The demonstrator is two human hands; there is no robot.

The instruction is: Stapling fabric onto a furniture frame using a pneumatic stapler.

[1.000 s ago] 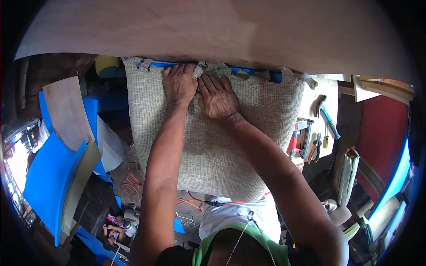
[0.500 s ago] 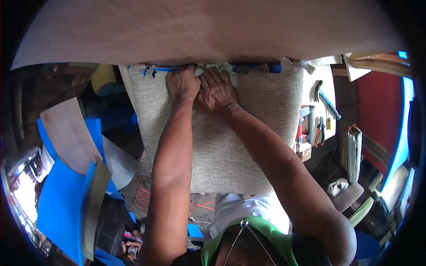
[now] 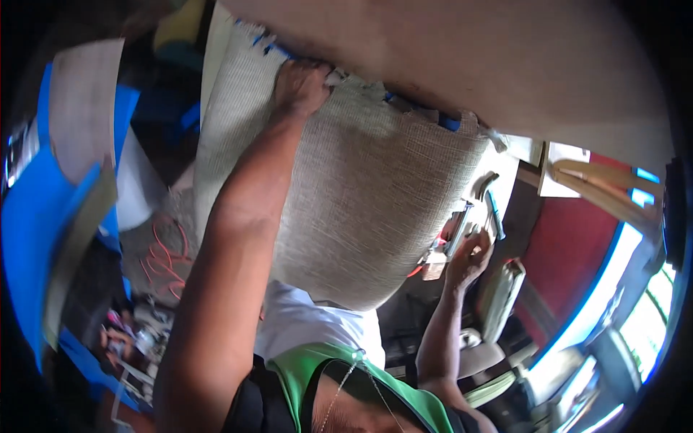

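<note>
The beige, coarsely woven fabric padded piece (image 3: 361,195) fills the middle of the frame, its ragged edge tucked up against a broad, pale brown sheet (image 3: 469,58). From where I stand, the left hand (image 3: 303,88) rests at that edge, upper centre, fingers curled; whether they pinch cloth, I can't tell. The right hand (image 3: 471,261), fingers bent, is right of centre, near a blue-handled hammer (image 3: 496,214); its grasp is unclear.

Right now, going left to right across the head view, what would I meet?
Curved blue panel, coiled orange cord, left hand on woven fabric, right hand, red panel.
</note>
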